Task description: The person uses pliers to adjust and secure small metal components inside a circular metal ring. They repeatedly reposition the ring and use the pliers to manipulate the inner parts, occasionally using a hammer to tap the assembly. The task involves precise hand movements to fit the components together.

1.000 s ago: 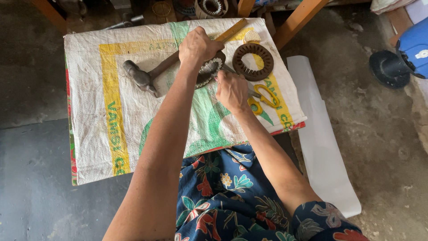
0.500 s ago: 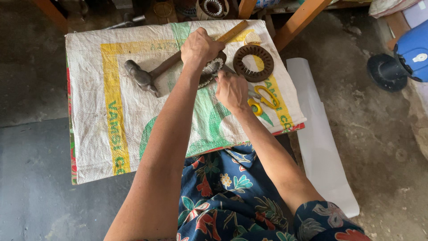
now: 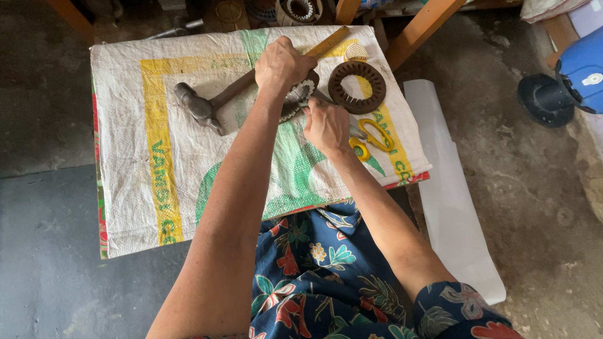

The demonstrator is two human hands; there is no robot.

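Observation:
My left hand [image 3: 282, 63] is closed in a fist over a pale toothed metal ring [image 3: 300, 95] lying on a white woven sack [image 3: 157, 169] that covers the table. My right hand [image 3: 326, 125] sits just in front of the ring, its fingertips pinched on the near rim. A hammer [image 3: 198, 107] lies to the left, with its wooden handle [image 3: 330, 43] running under my left fist toward the far right. Whether the fist also grips the handle is hidden.
A brown ring with pins [image 3: 357, 86] lies right of the hands, with a small cream mesh piece [image 3: 356, 51] behind it. Yellow-handled scissors [image 3: 375, 135] lie beside my right hand. A white sheet [image 3: 452, 207] and a blue machine [image 3: 578, 75] are on the floor at right.

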